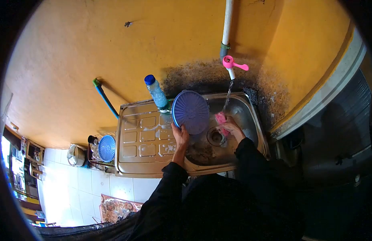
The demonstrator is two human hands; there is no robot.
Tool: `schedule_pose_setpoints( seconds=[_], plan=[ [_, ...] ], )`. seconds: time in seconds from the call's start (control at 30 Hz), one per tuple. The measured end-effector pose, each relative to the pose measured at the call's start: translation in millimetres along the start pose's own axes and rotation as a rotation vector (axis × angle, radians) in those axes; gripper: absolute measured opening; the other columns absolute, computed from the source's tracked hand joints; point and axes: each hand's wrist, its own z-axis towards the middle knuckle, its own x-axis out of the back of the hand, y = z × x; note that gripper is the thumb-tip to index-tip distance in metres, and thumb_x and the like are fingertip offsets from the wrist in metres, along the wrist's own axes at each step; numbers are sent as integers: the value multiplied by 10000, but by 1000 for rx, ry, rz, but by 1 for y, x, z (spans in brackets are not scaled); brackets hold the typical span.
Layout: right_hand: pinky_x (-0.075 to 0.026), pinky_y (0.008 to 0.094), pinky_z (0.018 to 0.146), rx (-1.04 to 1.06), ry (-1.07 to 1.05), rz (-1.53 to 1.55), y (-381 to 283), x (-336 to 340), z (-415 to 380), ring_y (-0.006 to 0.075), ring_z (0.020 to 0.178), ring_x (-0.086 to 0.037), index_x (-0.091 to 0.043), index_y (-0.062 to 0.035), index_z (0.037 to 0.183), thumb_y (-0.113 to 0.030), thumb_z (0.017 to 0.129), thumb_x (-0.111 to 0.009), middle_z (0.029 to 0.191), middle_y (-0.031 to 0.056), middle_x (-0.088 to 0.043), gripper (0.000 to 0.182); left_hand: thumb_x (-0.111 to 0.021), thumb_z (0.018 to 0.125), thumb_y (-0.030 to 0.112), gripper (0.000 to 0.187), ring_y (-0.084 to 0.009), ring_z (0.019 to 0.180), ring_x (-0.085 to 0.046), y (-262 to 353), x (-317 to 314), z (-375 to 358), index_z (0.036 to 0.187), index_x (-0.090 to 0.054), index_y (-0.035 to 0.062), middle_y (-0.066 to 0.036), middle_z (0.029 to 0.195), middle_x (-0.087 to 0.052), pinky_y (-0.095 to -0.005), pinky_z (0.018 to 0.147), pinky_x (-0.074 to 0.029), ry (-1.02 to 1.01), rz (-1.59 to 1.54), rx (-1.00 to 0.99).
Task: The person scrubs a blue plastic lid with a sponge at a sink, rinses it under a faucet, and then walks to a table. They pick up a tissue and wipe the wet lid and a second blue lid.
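My left hand (180, 137) grips the lower left edge of a round blue ribbed plastic lid (190, 110), tilted up beside the basin. In my right hand (233, 127) is a pink sponge (221, 117), which I hold over the sink basin (250, 141) near the drain (215, 136). Water (229, 93) runs from the tap (231, 73) with the pink handle (235, 64) and falls at the sponge. The fingers of my right hand are partly hidden around the sponge.
A clear bottle with a blue cap (157, 93) stands at the back of the ribbed drainboard (130, 150), where some suds lie. Left of the sink, a rack holds a blue basket-like dish (107, 148) beside a metal pot (76, 155). A patterned mat (117, 207) lies on the tiled floor.
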Motion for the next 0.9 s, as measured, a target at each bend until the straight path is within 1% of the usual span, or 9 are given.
schedule_pose_setpoints(
  seconds=[0.1,0.17,0.2,0.33,0.43,0.5,0.73,0.8,0.9],
  plan=[
    [-471,307,514,-160,-163,-24,-70,-13,-19,189,581,-570,-539,-10,883,-276,636,-687,696,104,-566,393,-430,803,21,273,-198,914,-492,-5,-3,-2,1072,-418,-21,-129,990,-516,-302,814,-379,-58,-75,-65],
    [-481,312,507,-344,-167,565,-85,-18,-19,184,582,-571,-525,-15,913,-387,693,-640,691,96,-559,446,-431,812,33,254,-186,907,-493,-7,-7,-5,1061,-438,-21,-113,983,-523,-292,806,-382,-98,-148,8],
    [-489,323,507,-372,-297,742,-89,-16,-14,206,575,-575,-520,-24,932,-436,717,-596,722,97,-563,472,-433,822,46,238,-174,901,-493,-9,-9,-6,1050,-457,-22,-97,976,-530,-282,797,-385,-129,-223,80],
    [-488,305,596,-256,-328,811,-97,-25,-18,193,679,-584,-520,-34,993,-391,750,-580,796,102,-565,436,-444,845,92,217,-145,872,-498,-22,-12,-5,1030,-486,-13,-63,955,-541,-259,766,-388,-63,-220,295],
    [-432,332,628,440,76,-486,-111,-43,-41,230,712,-506,-522,-170,1132,-192,800,-535,860,110,-492,333,-446,862,142,214,-121,822,-497,-22,-17,-10,1006,-501,-7,-44,920,-548,-253,728,-391,-46,-303,219],
    [-409,348,561,807,121,-650,-94,-55,-39,269,665,-490,-564,-177,1077,-70,726,-560,824,153,-456,366,-437,868,158,212,-108,773,-485,-23,-19,-6,986,-508,-3,-34,890,-546,-247,685,-387,-17,-101,249],
    [-417,371,592,795,263,-698,-98,-38,-25,291,717,-501,-607,-138,961,-19,687,-554,809,148,-471,303,-448,873,192,185,-81,612,-422,-13,-33,-14,856,-522,24,23,701,-484,-236,536,-340,47,-363,146],
    [-421,379,588,730,293,-711,-99,-42,-33,293,710,-509,-620,-145,914,-1,686,-547,820,144,-490,279,-456,869,218,205,-70,545,-365,-6,-27,-23,782,-511,41,48,625,-421,-246,479,-291,1,-146,184],
    [-424,382,581,801,281,-710,-102,-39,-34,293,723,-513,-609,-176,967,7,625,-576,792,119,-484,390,-447,870,166,166,-69,629,-387,-5,-30,-25,854,-520,18,27,702,-470,-226,565,-329,11,-116,279]
  ],
)
